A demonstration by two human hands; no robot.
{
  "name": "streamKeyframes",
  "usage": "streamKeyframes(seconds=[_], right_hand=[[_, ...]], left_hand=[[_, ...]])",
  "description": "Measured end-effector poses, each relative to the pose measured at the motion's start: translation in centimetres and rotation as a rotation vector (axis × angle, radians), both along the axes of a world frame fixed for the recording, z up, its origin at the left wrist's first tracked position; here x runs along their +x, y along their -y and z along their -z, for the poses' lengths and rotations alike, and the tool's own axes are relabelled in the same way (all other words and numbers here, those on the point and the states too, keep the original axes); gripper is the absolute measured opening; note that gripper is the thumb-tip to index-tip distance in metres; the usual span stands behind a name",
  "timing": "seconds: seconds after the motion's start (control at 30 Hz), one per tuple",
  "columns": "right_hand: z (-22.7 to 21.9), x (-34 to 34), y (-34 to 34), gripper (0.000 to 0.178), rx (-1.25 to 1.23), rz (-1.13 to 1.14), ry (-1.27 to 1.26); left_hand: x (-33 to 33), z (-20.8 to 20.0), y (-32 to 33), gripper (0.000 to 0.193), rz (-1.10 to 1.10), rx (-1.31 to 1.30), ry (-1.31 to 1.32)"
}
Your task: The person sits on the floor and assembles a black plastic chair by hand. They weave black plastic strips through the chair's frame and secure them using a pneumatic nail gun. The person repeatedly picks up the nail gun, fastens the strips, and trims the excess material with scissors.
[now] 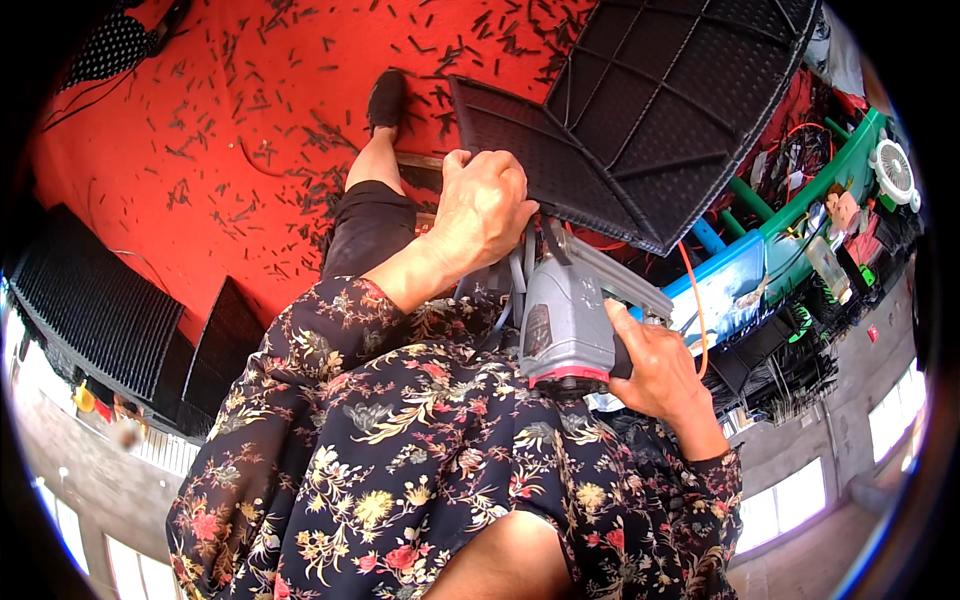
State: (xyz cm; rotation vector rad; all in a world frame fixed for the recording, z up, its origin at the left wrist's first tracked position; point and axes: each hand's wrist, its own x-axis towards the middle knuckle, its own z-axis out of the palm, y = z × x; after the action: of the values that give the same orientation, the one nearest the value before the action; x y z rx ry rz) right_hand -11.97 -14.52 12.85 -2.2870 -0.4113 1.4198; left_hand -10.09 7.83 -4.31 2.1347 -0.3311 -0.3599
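Note:
In my right hand (pixel 660 370) is a grey pneumatic staple gun (pixel 568 318) with a red-rimmed end cap; my fingers wrap its handle. Its nose points up against the near edge of a black woven panel (pixel 660 110), which looks like wicker furniture over a ribbed frame. My left hand (pixel 480 205) is closed at the near left edge of that panel, just beyond the staple gun. What lies under its fingertips is partly hidden. A dark strip (pixel 552 243) hangs between my left hand and the tool.
Black offcuts (pixel 330 135) litter the red floor covering (pixel 150 150). Dark ribbed panels (pixel 95 300) stand at the left. At the right are a green curved rail (pixel 850 160), a small white fan (pixel 893 170), a blue-edged box (pixel 725 290) and an orange hose (pixel 694 300).

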Motion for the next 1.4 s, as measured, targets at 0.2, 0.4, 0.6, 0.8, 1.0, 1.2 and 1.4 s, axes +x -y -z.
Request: streamKeyframes(seconds=[0.2,0.4,0.6,0.8,1.0,1.2,1.4], right_hand=[[0.1,0.3,0.1,0.081,0.002,-0.011,0.034],[0.2,0.9,-0.2,0.083,0.021,-0.024,0.045],[0.2,1.4,-0.5,0.083,0.028,-0.032,0.030],[0.3,1.7,-0.6,0.084,0.022,-0.069,0.020],[0.5,1.7,-0.6,0.084,0.032,-0.051,0.029],[0.5,2.1,-0.9,0.082,0.010,-0.032,0.002],[0.4,2.5,-0.8,0.079,-0.011,-0.053,-0.005]], left_hand=[[-0.1,0.0,-0.1,0.024,-0.007,-0.024,0.074],[0.2,0.0,-0.5,0.026,-0.007,-0.022,0.082],[0.3,0.2,-0.5,0.027,-0.028,-0.110,0.135],[0.4,0.0,-0.4,0.027,-0.026,-0.103,0.110],[0.4,-0.2,-0.3,0.027,-0.032,-0.090,0.116],[0.5,0.0,-0.5,0.024,-0.011,-0.131,0.100],[0.6,0.2,-0.8,0.021,0.023,-0.205,0.035]])
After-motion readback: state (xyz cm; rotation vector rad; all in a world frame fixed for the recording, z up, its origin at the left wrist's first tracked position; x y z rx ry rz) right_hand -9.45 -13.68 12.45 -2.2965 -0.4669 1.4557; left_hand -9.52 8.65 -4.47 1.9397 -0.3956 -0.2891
